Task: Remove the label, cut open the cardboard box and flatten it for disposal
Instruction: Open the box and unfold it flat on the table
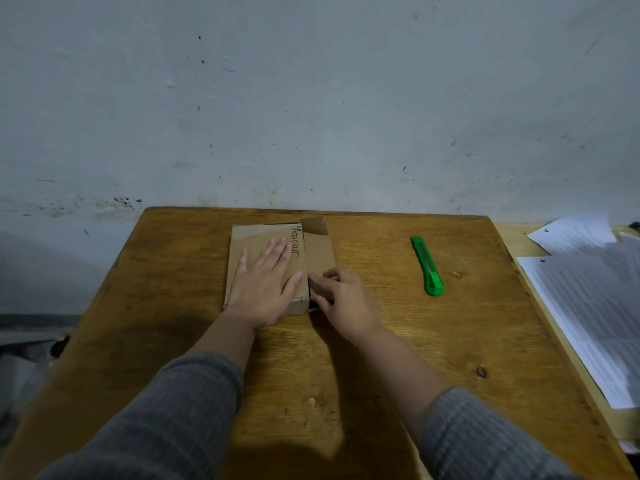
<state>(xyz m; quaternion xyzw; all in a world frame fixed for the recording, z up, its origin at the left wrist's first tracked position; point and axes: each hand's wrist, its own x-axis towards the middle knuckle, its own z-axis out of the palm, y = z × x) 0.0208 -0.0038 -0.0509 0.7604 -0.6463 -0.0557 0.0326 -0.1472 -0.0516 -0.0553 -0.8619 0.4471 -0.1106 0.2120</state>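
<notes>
Wooden table (pixel 381 341) set against a scuffed pale wall (pixel 311 98), seen from above. At the far middle of the table lies the cardboard box (pixel 256 237), already low and nearly flat, with handwriting along one panel and a side flap (pixel 320 251) folded out to the right; a small torn tab stands up at its far right corner. No printed label can be made out on the visible faces, so that step appears done, though this cannot be confirmed. The opened flap suggests the cutting is also largely complete, and what remains, by the look of it, is pressing the panels fully flat and setting the board aside. The left hand (pixel 265 285) lies palm down on the main panel, fingers spread wide and straight, holding nothing and pinning the board to the table. The right hand (pixel 341 299) is partly curled at the near edge of the flap, its fingertips touching the cardboard beside a dark gap between the panels; whether it pinches the edge or only presses on it cannot be told. Well to the right rests a green utility knife (pixel 427 266), untouched, and beyond it, sheets of paper (pixel 588 299) lie by the table's right edge.
</notes>
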